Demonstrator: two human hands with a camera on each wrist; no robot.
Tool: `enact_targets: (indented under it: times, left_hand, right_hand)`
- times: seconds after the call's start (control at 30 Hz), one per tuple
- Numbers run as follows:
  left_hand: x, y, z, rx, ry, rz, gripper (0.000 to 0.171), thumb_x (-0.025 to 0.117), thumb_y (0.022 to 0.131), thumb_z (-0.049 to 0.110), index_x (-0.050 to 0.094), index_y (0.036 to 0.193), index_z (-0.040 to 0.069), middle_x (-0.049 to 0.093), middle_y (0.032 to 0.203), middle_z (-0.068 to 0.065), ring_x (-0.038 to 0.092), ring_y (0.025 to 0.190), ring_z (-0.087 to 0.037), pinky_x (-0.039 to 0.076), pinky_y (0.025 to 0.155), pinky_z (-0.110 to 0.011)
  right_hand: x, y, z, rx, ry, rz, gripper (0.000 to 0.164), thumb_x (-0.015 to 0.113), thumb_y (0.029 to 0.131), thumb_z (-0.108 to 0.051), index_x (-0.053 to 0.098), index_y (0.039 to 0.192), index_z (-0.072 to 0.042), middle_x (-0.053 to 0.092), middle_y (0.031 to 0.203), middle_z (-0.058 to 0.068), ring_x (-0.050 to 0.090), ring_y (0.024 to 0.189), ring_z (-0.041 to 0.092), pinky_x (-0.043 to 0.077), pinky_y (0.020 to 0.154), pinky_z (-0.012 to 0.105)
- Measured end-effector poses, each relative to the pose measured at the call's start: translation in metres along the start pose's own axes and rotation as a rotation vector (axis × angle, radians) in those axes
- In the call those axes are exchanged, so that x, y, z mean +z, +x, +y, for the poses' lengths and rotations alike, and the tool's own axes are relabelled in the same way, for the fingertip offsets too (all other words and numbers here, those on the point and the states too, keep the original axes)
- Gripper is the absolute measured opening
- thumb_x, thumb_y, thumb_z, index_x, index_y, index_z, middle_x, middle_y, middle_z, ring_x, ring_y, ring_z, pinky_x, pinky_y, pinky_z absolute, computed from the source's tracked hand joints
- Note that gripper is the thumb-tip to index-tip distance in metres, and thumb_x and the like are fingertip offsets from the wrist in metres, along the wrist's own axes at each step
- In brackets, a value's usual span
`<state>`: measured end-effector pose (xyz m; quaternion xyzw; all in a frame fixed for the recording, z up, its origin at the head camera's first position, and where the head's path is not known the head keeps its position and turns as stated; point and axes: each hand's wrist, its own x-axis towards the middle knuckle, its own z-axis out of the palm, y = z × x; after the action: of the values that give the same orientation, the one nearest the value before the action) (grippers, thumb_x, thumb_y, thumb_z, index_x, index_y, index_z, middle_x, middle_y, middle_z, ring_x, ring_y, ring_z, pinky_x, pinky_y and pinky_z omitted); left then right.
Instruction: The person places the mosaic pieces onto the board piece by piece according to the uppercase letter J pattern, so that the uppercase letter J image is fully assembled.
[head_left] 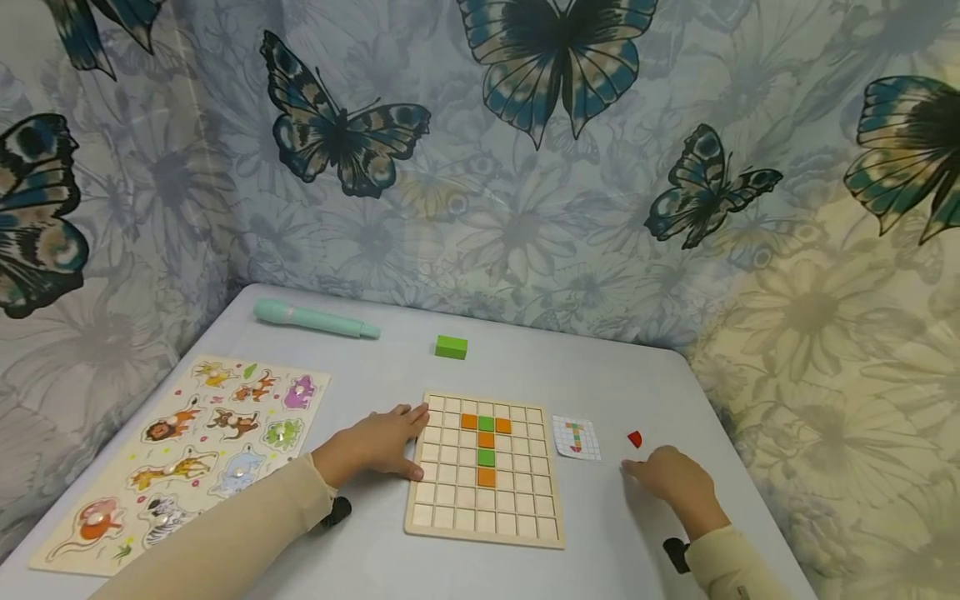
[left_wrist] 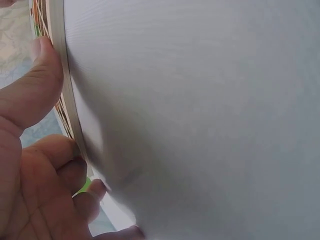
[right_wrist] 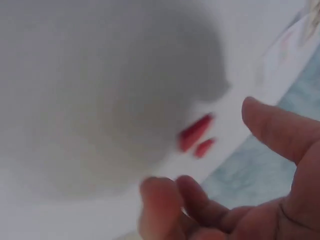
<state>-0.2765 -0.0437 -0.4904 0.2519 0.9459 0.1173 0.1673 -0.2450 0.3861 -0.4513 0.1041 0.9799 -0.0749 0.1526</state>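
Observation:
A square wooden grid board (head_left: 519, 534) lies on the table, with orange tiles (head_left: 487, 477) and green tiles (head_left: 486, 457) forming a T in its cells. My left hand (head_left: 382, 442) rests along the board's left edge, thumb and fingertips touching the wooden rim (left_wrist: 59, 30) in the left wrist view. Just beyond my right hand (head_left: 675, 479) lie small red pieces (head_left: 635, 438). Two red pieces (right_wrist: 195, 132) appear, blurred, in the right wrist view, with thumb and fingers apart and nothing held. Between board and right hand is a pattern card (head_left: 577, 438) with a similar figure.
An animal puzzle board (head_left: 187, 450) covers the table's left side. Behind it lies a mint-green, pen-shaped object (head_left: 315, 319). A green block (head_left: 452, 347) stands beyond the grid board. A butterfly-patterned cloth (head_left: 517, 233) rises behind the table.

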Motion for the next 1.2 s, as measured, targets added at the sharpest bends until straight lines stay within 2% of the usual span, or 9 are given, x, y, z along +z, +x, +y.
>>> enact_targets:
  times: [0.17,0.27,0.37,0.5,0.63,0.77,0.87,0.97,1.2]
  left_hand:
    - [0.001,0.001,-0.002,-0.002,-0.006,0.001,0.098,0.075,0.078,0.055,0.033,0.153,0.007,0.022,0.161,-0.004,0.023,0.145,-0.031,0.03,0.106,-0.063]
    - [0.001,0.002,-0.003,0.003,0.012,0.0,0.098,0.073,0.079,0.056,0.032,0.154,0.008,0.022,0.161,-0.003,0.023,0.145,-0.03,0.03,0.106,-0.062]
    - [0.0,0.002,-0.002,0.008,0.006,-0.003,0.098,0.074,0.079,0.056,0.032,0.154,0.008,0.022,0.161,-0.004,0.022,0.145,-0.031,0.03,0.106,-0.062]
    - [-0.002,0.0,-0.001,0.002,-0.01,-0.008,0.098,0.075,0.079,0.053,0.033,0.153,0.007,0.022,0.161,-0.004,0.022,0.145,-0.031,0.029,0.106,-0.062]
    - [-0.004,-0.002,0.0,0.001,-0.011,-0.013,0.097,0.076,0.079,0.052,0.033,0.153,0.007,0.022,0.161,-0.004,0.022,0.145,-0.031,0.029,0.107,-0.062]
    - [-0.005,-0.003,0.0,0.005,-0.023,-0.01,0.097,0.077,0.079,0.051,0.033,0.153,0.007,0.023,0.16,-0.005,0.022,0.145,-0.032,0.028,0.107,-0.063]
    - [-0.005,-0.003,0.0,0.004,-0.019,-0.004,0.097,0.076,0.078,0.052,0.034,0.153,0.007,0.024,0.16,-0.005,0.023,0.144,-0.033,0.029,0.107,-0.062]
    - [-0.004,-0.002,-0.001,0.007,-0.011,0.0,0.097,0.075,0.078,0.054,0.034,0.153,0.008,0.024,0.16,-0.004,0.023,0.145,-0.033,0.03,0.107,-0.06]
    - [-0.003,-0.002,0.0,0.007,-0.017,0.0,0.097,0.076,0.078,0.053,0.034,0.153,0.008,0.024,0.16,-0.004,0.023,0.144,-0.032,0.03,0.107,-0.061]
  right_hand:
    - [0.008,0.012,0.013,-0.013,0.008,0.023,0.042,0.056,0.094,-0.037,0.06,0.086,0.005,0.055,0.072,0.009,0.053,0.063,0.023,0.045,0.054,0.039]
    - [0.012,0.015,0.017,-0.071,0.029,0.082,0.031,0.058,0.092,-0.028,0.06,0.089,0.003,0.057,0.075,0.009,0.051,0.066,0.024,0.044,0.055,0.041]
    - [0.015,0.019,0.018,-0.174,0.066,0.124,0.011,0.06,0.086,-0.009,0.064,0.094,-0.002,0.061,0.081,0.007,0.054,0.07,0.023,0.045,0.059,0.04]
    - [0.018,0.021,0.016,-0.305,0.148,0.119,0.032,0.059,0.077,0.008,0.072,0.102,-0.008,0.066,0.094,0.007,0.059,0.082,0.025,0.048,0.065,0.04]
    - [0.018,0.017,0.014,-0.27,0.156,0.126,0.024,0.071,0.08,-0.007,0.069,0.104,-0.001,0.065,0.094,0.007,0.059,0.082,0.024,0.05,0.067,0.041]
    - [0.017,0.012,0.014,-0.218,0.14,0.144,0.032,0.08,0.08,-0.027,0.07,0.098,-0.002,0.065,0.085,0.003,0.059,0.074,0.019,0.05,0.062,0.038]
    - [0.017,0.01,0.015,-0.223,0.151,0.142,0.032,0.08,0.08,-0.027,0.073,0.101,-0.005,0.065,0.083,0.001,0.058,0.073,0.017,0.049,0.06,0.034]
    - [0.017,0.009,0.016,-0.221,0.155,0.152,0.039,0.081,0.08,-0.028,0.071,0.106,-0.001,0.064,0.085,0.003,0.058,0.076,0.019,0.049,0.063,0.037]
    - [0.018,0.007,0.019,-0.196,0.164,0.173,0.035,0.081,0.079,-0.022,0.071,0.099,0.005,0.066,0.088,0.007,0.06,0.081,0.025,0.053,0.069,0.043]
